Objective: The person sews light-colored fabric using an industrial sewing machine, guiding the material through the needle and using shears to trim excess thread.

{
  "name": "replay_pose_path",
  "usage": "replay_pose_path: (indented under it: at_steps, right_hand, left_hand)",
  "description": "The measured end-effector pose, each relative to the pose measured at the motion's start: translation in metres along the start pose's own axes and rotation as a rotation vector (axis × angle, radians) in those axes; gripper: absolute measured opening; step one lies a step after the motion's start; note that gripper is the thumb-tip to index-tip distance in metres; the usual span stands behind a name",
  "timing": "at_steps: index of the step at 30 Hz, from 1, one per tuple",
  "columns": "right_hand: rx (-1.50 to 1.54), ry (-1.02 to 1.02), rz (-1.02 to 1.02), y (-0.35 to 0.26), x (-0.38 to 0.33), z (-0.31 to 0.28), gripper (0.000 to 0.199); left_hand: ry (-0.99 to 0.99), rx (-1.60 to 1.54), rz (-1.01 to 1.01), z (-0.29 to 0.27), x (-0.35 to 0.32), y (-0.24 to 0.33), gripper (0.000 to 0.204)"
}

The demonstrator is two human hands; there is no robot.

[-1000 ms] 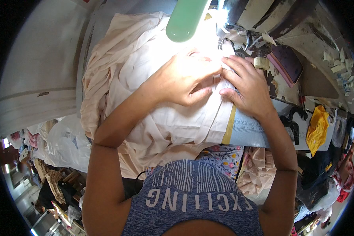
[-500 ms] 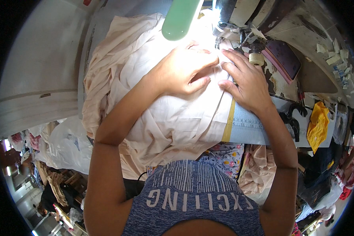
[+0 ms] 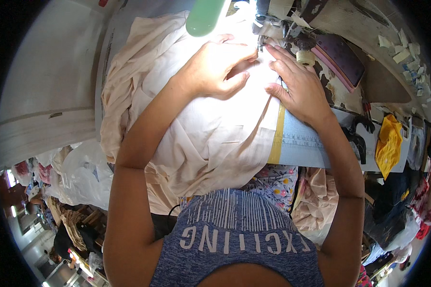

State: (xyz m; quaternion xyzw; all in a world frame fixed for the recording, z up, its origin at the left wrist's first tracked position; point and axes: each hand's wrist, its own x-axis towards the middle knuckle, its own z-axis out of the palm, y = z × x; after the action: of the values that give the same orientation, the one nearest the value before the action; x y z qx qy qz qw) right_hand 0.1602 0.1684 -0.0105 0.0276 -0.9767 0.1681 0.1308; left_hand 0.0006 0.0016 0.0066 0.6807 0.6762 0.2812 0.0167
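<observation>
Feeding the cream fabric (image 3: 210,138) toward the sewing machine (image 3: 292,19) at twelve o'clock, the left hand (image 3: 215,67) lies loosely curled on the cloth, fingers bent and pressing rather than pinching. At its three o'clock, the right hand (image 3: 297,83) rests flat, fingers spread and extended toward the needle area (image 3: 261,43), gripping nothing. The fabric covers the table (image 3: 306,148), bunching toward nine o'clock. Doing this well probably means keeping both palms light, tension even, and fingertips clear of the needle while the seam edge runs straight.
</observation>
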Motion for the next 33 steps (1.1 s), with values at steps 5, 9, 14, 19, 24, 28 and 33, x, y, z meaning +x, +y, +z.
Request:
replay_pose_path:
  at_steps: [5, 9, 14, 19, 24, 28, 33]
  right_hand:
    - [-0.013, -0.014, 0.008, -0.001, 0.001, -0.001, 0.054]
    - [-0.038, 0.036, -0.013, 0.005, 0.002, 0.002, 0.058]
    - [-0.008, -0.031, 0.005, 0.005, 0.003, -0.003, 0.060]
    - [-0.046, -0.045, 0.017, 0.007, 0.001, -0.001, 0.059]
    - [-0.054, -0.042, -0.003, 0.010, 0.002, -0.002, 0.057]
    - [-0.049, -0.047, -0.001, 0.009, 0.005, -0.004, 0.054]
    - [0.086, -0.147, 0.079, 0.006, 0.012, -0.013, 0.048]
  left_hand:
    - [-0.020, 0.024, 0.002, -0.001, -0.001, -0.003, 0.024]
    - [-0.034, 0.009, -0.003, -0.002, 0.003, -0.011, 0.021]
    - [-0.011, 0.021, 0.048, -0.001, 0.002, -0.019, 0.025]
    - [-0.010, 0.070, 0.087, 0.000, 0.003, -0.021, 0.028]
    - [-0.055, 0.065, 0.053, -0.001, 0.005, -0.024, 0.027]
    - [-0.042, 0.070, 0.070, -0.002, 0.003, -0.025, 0.028]
    - [0.154, 0.208, 0.066, -0.005, -0.018, 0.003, 0.030]
